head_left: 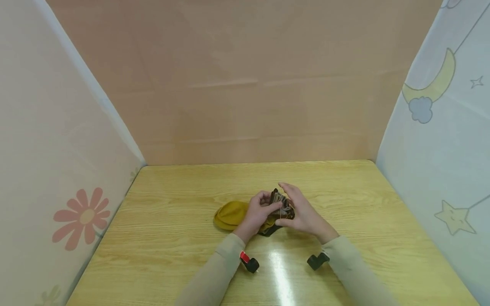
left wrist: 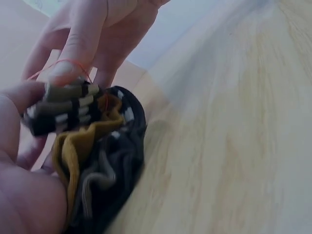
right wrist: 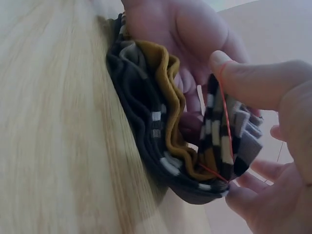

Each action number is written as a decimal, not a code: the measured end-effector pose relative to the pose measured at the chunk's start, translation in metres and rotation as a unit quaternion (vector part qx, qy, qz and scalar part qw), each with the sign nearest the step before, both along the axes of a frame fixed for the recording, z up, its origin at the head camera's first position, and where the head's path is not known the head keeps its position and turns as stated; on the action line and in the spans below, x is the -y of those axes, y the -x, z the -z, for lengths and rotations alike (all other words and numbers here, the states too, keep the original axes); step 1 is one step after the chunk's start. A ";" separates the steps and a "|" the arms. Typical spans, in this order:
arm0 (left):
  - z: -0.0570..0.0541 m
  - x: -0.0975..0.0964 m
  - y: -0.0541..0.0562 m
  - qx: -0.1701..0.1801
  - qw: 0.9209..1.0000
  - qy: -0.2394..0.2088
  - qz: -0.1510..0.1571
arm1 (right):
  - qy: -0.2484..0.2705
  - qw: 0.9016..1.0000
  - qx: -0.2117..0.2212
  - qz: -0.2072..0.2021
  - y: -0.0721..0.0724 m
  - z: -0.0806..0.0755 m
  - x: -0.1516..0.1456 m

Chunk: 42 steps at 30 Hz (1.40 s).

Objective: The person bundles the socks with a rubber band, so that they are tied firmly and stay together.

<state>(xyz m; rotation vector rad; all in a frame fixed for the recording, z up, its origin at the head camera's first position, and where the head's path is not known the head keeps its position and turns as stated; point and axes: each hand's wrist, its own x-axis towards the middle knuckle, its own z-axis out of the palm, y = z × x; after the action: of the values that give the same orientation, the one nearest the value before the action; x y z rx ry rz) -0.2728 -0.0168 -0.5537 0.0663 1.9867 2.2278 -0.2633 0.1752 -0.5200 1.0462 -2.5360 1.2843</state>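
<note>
A folded bundle of socks, mustard [head_left: 231,216] and black with pale stripes [right wrist: 161,126], lies in front of me. My left hand [head_left: 257,214] grips its gathered, ribbed end between thumb and fingers. The mustard part extends out to the left on the table. A thin red rubber band [right wrist: 227,122] loops across the gathered end. My right hand [head_left: 304,214] is spread around that end, with thumb and fingers wide apart. In both wrist views the band runs over the right thumb [right wrist: 258,83], stretched taut.
The light wood table [head_left: 172,255] reaches back to a plain tan panel [head_left: 245,85]. White patterned sheets stand at the left [head_left: 69,127] and right [head_left: 432,161]. Small dark wrist devices [head_left: 317,261] hang at both sleeves.
</note>
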 end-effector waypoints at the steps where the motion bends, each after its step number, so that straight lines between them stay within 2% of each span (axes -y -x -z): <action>1: 0.000 0.001 0.000 -0.002 1.000 -0.017 0.008 | 0.002 1.000 -0.003 0.003 0.000 0.001 0.000; 6: -0.001 0.006 -0.002 -0.018 0.995 -0.086 0.054 | 0.014 1.000 0.009 0.017 0.002 0.001 -0.001; 11: -0.002 0.009 -0.005 -0.038 0.988 -0.112 0.101 | 0.011 0.999 0.013 0.028 0.003 -0.001 -0.002; 14: -0.002 0.010 -0.006 -0.050 0.986 -0.098 0.128 | 0.005 0.999 0.005 0.033 0.005 -0.001 -0.003; 17: -0.002 0.011 -0.007 -0.067 0.985 -0.051 0.149 | -0.004 0.999 -0.004 0.036 0.008 0.000 -0.005; 22: -0.004 0.011 -0.010 -0.097 0.979 0.014 0.177 | -0.022 0.999 -0.010 0.034 0.012 0.002 -0.010; 29: -0.008 0.006 -0.012 -0.114 0.974 0.065 0.187 | -0.031 0.999 -0.002 0.025 0.014 0.000 -0.018; 37: -0.010 0.006 -0.011 -0.096 0.966 0.086 0.225 | -0.061 0.997 0.029 0.042 0.017 0.000 -0.023; 39: -0.010 0.006 -0.010 -0.087 0.967 0.084 0.225 | -0.066 0.996 0.030 0.047 0.018 0.002 -0.024; 42: -0.009 0.007 -0.008 -0.066 0.973 0.065 0.210 | -0.070 0.996 0.029 0.056 0.020 0.005 -0.024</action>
<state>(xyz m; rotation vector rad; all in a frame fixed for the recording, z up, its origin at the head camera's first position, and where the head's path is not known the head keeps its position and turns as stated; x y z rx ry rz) -0.2647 -0.0238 -0.5445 0.5757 1.9519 1.8634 -0.2830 0.1989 -0.5251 0.8884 -2.7191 1.1393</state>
